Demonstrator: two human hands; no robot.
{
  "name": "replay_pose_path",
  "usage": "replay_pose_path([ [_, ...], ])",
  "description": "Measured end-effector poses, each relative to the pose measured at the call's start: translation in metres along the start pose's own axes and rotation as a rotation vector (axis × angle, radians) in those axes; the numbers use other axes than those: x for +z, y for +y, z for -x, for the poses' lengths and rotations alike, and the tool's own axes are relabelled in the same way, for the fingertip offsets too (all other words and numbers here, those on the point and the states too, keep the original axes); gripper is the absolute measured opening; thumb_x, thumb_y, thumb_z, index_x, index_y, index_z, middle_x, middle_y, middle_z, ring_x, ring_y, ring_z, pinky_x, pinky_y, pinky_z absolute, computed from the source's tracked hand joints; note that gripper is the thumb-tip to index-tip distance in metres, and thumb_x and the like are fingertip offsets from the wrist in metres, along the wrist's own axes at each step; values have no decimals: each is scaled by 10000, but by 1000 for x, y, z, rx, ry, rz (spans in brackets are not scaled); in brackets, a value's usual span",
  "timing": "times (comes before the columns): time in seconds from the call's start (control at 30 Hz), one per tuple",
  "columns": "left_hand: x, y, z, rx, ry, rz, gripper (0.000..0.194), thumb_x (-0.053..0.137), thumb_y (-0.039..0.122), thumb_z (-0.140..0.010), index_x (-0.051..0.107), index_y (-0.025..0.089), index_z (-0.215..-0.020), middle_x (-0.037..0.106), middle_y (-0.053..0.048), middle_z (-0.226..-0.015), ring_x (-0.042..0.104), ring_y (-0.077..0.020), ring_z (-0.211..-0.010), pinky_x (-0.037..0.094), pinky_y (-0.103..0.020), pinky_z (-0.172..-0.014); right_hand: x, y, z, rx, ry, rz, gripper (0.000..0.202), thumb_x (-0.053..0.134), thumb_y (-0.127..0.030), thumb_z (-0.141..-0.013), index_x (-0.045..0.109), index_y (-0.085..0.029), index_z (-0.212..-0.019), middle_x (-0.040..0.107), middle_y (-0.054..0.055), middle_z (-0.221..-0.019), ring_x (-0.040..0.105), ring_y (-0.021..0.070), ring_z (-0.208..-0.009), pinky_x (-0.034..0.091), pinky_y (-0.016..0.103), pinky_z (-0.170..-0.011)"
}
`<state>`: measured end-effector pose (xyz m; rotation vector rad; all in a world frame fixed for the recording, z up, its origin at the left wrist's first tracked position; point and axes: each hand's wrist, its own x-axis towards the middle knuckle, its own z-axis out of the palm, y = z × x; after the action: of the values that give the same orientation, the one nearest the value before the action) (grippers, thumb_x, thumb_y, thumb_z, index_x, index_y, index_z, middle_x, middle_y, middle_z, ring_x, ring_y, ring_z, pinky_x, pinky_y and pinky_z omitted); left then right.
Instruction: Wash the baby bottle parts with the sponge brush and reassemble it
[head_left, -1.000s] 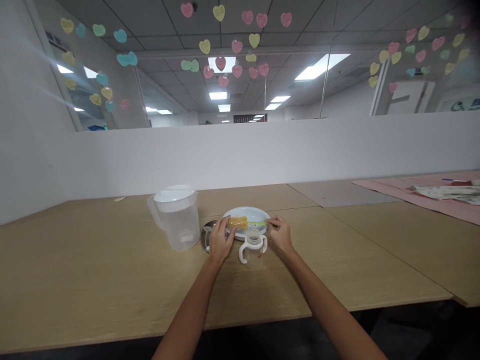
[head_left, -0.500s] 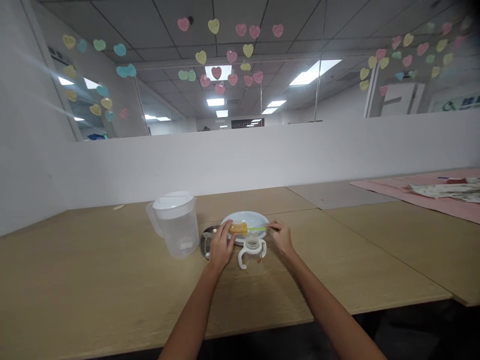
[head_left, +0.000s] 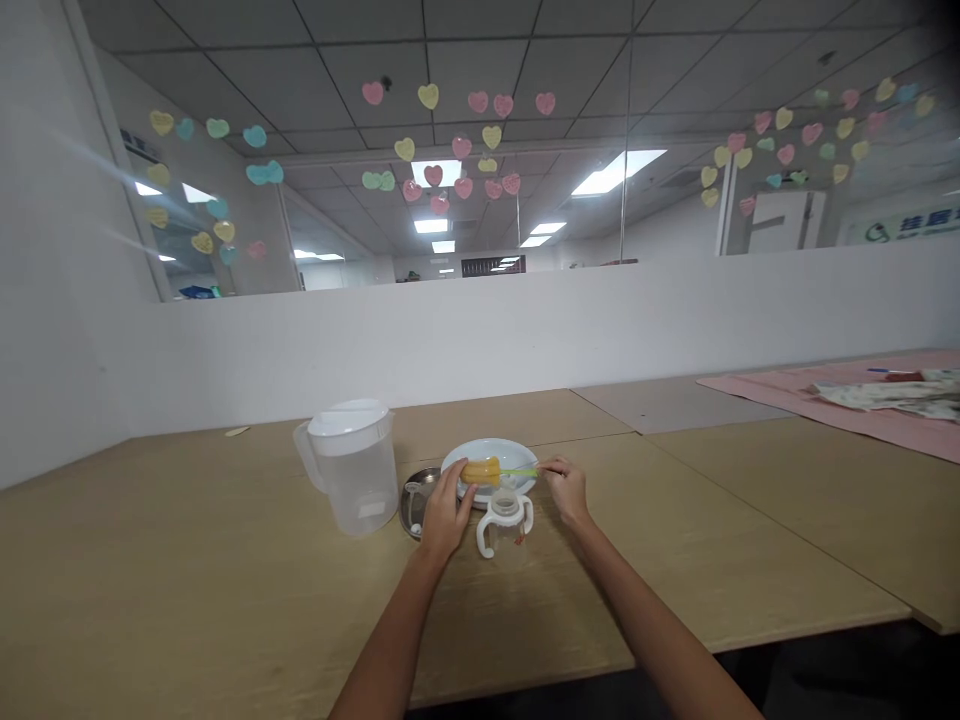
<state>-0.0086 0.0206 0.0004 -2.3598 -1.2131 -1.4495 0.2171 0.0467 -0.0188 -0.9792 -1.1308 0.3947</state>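
My left hand [head_left: 448, 512] is wrapped round an orange-yellow cylindrical piece [head_left: 481, 471], held sideways over a white bowl [head_left: 489, 447]. From the right, my right hand [head_left: 566, 487] pinches the end of a thin green stick [head_left: 519, 472], whose other end reaches the open end of the orange piece. Just in front of the bowl stands a clear, lidless bottle [head_left: 505, 503] with two white curved handles. Left of the bowl, partly behind my left hand, a steel dish [head_left: 409, 511] holds a small white part with a straw [head_left: 414, 505].
A translucent lidded pitcher [head_left: 354, 475] stands left of the steel dish. The wooden table [head_left: 262, 560] meets a white wall behind, below a window with heart stickers. At the far right, a pink cloth [head_left: 787, 395] bears a patterned fabric [head_left: 885, 398].
The whole view has tilted up, so the table items appear lower. More of the orange piece shows beyond my left fingers; my right hand still holds the green stick.
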Motion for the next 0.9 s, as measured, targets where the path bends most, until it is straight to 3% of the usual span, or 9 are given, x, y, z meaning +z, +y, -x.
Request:
replay_pose_path([
  [0.63, -5, 7, 3, -8, -86, 13, 403, 408, 354, -896, 424, 208, -1272, 532, -85, -1250, 490, -199, -1170, 388, -373, -997, -6, 4, -2, -15, -54, 163, 206, 479, -247, -588, 666, -166, -558, 650, 45, -621, 577, 200, -668, 411, 280, -649],
  [0.9, -2, 3, 2, 28, -78, -22, 416, 408, 350, -898, 407, 212, -1290, 524, -81, -1267, 471, -188, -1194, 376, -356, -1018, -7, -1, -1, -111, -32, 318, 232, 438, -235, -589, 660, -169, -581, 661, 64, -668, 574, 204, -684, 415, 297, -675],
])
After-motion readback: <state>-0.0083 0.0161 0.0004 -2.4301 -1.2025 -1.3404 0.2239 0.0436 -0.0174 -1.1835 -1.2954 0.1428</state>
